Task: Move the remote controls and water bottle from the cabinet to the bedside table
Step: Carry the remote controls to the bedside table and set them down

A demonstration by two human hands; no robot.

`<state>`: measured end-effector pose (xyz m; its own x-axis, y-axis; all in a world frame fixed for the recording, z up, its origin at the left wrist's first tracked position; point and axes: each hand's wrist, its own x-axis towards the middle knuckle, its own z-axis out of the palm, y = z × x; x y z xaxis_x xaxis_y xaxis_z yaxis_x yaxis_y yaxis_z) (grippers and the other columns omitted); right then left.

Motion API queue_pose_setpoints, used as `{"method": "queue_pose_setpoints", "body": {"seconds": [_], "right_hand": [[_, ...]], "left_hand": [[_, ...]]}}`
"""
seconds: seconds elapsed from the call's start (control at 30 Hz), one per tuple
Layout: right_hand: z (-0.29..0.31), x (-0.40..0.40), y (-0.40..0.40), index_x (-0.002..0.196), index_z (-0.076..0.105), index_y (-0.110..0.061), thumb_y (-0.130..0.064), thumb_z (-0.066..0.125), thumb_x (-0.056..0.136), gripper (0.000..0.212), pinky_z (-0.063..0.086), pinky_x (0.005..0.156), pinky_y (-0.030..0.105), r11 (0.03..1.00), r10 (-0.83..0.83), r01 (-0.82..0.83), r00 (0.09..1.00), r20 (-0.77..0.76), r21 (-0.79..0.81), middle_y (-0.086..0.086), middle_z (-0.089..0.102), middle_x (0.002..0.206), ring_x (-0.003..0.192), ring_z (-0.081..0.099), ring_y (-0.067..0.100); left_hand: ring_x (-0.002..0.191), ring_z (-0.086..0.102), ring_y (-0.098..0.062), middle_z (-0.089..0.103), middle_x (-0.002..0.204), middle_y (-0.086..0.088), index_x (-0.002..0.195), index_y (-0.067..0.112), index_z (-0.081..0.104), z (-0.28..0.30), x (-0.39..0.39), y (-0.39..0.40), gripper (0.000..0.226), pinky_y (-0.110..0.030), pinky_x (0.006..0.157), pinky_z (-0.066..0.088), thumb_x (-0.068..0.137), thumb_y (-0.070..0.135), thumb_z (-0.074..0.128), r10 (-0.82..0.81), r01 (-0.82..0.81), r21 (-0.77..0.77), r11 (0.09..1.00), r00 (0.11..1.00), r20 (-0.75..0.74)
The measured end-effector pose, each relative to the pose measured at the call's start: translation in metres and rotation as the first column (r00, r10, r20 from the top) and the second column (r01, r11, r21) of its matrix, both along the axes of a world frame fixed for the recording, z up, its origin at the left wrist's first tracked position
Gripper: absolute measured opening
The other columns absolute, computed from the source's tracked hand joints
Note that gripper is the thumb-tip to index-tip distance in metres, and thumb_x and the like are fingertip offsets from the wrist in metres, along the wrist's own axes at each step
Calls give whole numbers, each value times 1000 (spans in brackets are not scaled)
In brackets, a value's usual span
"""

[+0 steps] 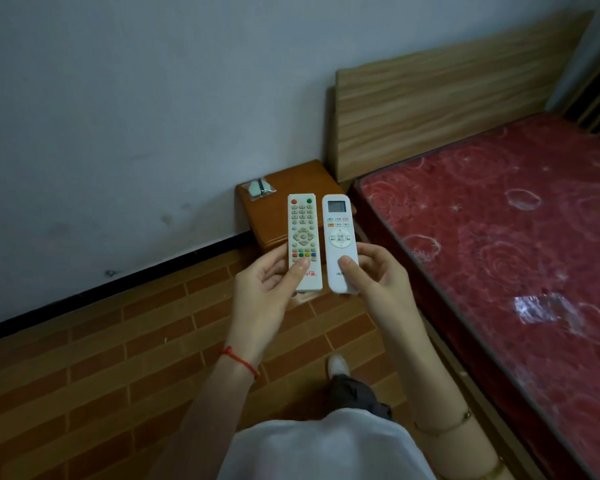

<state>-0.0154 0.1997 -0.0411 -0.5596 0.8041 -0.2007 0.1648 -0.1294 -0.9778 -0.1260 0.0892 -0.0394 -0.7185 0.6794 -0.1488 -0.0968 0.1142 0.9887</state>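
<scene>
My left hand (267, 289) grips a white TV remote (302, 233) with many coloured buttons, thumb pressed on its lower face. My right hand (378, 275) holds a white air-conditioner remote (339, 237) with a small screen at its top. Both remotes are held side by side in the air, pointing away from me, in front of the brown wooden bedside table (291, 181) that stands against the wall. No water bottle or cabinet is in view.
A small clear plastic bag (258, 188) lies on the bedside table's back left corner. A bed with a red patterned mattress (499, 237) and wooden headboard (447, 98) fills the right. Brick-pattern floor (101, 358) lies below; my foot (338, 365) is on it.
</scene>
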Motion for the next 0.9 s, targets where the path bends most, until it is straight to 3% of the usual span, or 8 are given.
{"method": "queue_pose_setpoints", "body": {"seconds": [0.33, 0.6, 0.8, 0.9], "right_hand": [[-27, -122, 146, 123, 56, -12, -21, 65, 92, 33, 57, 62, 21, 988, 153, -152, 988, 12, -33, 4, 71, 104, 84, 74, 12], [-36, -228, 264, 123, 54, -15, -22, 64, 92, 33, 56, 60, 18, 956, 294, -292, 953, 79, -36, 0, 68, 108, 84, 73, 8], [-82, -305, 310, 122, 54, -12, -17, 63, 93, 31, 52, 57, 13, 930, 368, -358, 916, 161, -88, 2, 66, 105, 79, 70, 5], [-115, -341, 325, 123, 53, -11, -17, 62, 94, 31, 53, 60, 16, 921, 388, -371, 899, 201, -120, 5, 67, 108, 86, 70, 11]], "left_hand": [[90, 71, 2, 70, 100, 15, 125, 21, 60, -28, -102, 131, 39, -16, 67, 57, 87, 18, 67, 177, -180, -71, 981, 983, -38], [87, 68, 11, 69, 104, 14, 121, 30, 59, -38, -189, 233, 36, -13, 61, 55, 87, 26, 67, 273, -281, -143, 949, 959, -75], [101, 68, -5, 69, 118, 7, 129, 26, 58, -79, -257, 280, 42, -21, 75, 59, 88, 28, 66, 327, -321, -211, 923, 945, -7], [100, 67, -4, 68, 118, 6, 132, 21, 57, -111, -289, 297, 43, -19, 72, 58, 90, 24, 65, 350, -332, -233, 914, 936, 41]]}}
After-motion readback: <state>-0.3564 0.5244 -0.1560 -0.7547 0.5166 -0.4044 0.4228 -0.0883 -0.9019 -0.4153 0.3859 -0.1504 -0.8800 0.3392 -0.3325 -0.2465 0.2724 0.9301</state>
